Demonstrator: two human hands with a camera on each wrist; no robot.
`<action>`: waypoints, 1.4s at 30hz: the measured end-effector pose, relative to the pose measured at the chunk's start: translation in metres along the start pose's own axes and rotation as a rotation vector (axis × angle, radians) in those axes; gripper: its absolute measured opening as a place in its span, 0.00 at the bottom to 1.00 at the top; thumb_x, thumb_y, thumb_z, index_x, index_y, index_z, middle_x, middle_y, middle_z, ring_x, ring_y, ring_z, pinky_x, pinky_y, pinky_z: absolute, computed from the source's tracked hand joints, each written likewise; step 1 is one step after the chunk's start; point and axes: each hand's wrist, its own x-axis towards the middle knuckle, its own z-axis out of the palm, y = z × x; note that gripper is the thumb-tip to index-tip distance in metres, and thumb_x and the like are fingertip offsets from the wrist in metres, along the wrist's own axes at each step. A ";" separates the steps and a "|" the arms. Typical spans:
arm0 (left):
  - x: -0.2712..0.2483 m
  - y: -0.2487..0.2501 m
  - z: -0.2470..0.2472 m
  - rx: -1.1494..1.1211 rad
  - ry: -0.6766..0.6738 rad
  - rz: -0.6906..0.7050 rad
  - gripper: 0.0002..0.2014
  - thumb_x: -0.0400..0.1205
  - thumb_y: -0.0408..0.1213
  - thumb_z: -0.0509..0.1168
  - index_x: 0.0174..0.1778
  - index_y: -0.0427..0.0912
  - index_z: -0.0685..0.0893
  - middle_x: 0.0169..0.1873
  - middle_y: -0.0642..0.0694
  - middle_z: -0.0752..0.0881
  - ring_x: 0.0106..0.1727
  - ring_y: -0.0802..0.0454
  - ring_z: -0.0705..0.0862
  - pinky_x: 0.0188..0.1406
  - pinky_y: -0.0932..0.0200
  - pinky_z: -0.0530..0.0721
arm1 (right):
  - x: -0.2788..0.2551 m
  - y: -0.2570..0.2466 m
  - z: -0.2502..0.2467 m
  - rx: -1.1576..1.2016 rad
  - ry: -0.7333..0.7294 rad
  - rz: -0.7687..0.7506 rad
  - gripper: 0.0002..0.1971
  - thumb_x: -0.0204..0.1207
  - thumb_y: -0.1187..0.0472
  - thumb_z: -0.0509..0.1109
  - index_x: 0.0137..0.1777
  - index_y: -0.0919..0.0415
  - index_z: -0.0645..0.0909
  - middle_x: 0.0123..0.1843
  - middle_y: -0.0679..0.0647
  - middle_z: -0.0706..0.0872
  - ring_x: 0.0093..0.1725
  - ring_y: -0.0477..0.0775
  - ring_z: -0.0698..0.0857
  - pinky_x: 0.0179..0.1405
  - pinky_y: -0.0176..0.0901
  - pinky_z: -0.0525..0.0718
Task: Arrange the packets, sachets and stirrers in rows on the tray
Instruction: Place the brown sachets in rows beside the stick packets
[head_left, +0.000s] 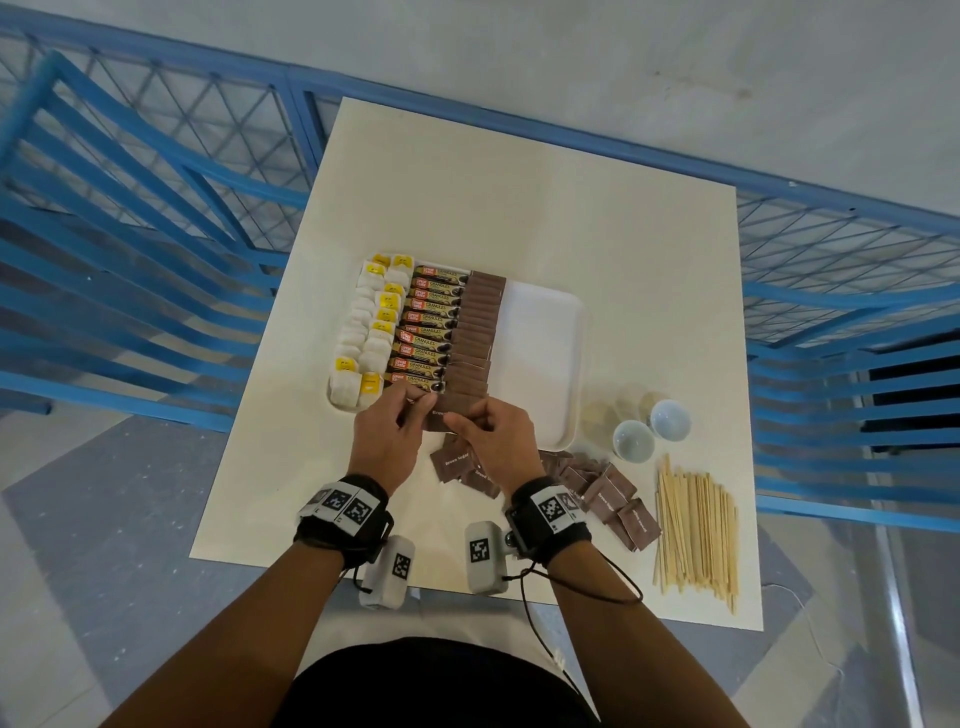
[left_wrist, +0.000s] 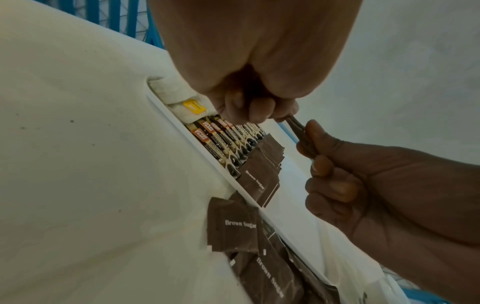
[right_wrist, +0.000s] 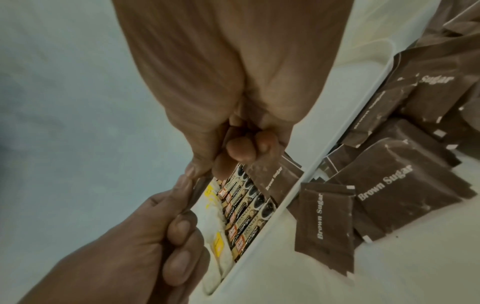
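A white tray (head_left: 540, 332) holds a row of tea bags (head_left: 371, 332), a row of coffee granule sticks (head_left: 431, 327) and a row of brown sugar sachets (head_left: 475, 332). Over the tray's near edge, both hands pinch one brown sugar sachet (head_left: 441, 418): my left hand (head_left: 418, 405) holds its left end, my right hand (head_left: 467, 423) its right end. The left wrist view shows this sachet (left_wrist: 298, 131) edge-on between the left hand (left_wrist: 275, 117) and the right hand's fingers (left_wrist: 322, 164). Loose sachets (head_left: 597, 488) lie right of my hands, wooden stirrers (head_left: 696, 525) further right.
Two small white bowls (head_left: 632, 440) stand right of the tray, with faint round marks behind them. The tray's right half is bare. Blue railings (head_left: 156, 208) surround the cream table (head_left: 519, 208). More loose sachets (left_wrist: 233, 224) lie against the tray's near rim.
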 end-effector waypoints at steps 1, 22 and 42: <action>0.000 0.000 0.001 -0.001 0.002 0.001 0.08 0.88 0.40 0.69 0.45 0.42 0.84 0.30 0.58 0.83 0.33 0.57 0.82 0.35 0.69 0.78 | 0.000 0.001 -0.001 -0.003 0.001 0.000 0.10 0.76 0.55 0.81 0.41 0.58 0.85 0.34 0.55 0.92 0.29 0.49 0.87 0.34 0.45 0.86; -0.020 -0.031 -0.029 0.081 -0.336 -0.383 0.16 0.90 0.53 0.60 0.44 0.51 0.87 0.27 0.50 0.88 0.30 0.54 0.84 0.39 0.54 0.80 | 0.030 0.027 -0.003 -0.504 0.080 0.027 0.09 0.77 0.50 0.78 0.44 0.56 0.90 0.40 0.49 0.90 0.45 0.51 0.86 0.51 0.42 0.83; -0.032 -0.037 0.021 0.461 -0.558 0.202 0.23 0.86 0.39 0.69 0.77 0.39 0.80 0.71 0.41 0.78 0.67 0.41 0.80 0.64 0.41 0.86 | -0.049 0.063 -0.010 -0.634 0.265 -0.001 0.13 0.80 0.56 0.74 0.64 0.54 0.86 0.59 0.50 0.85 0.59 0.51 0.81 0.65 0.48 0.82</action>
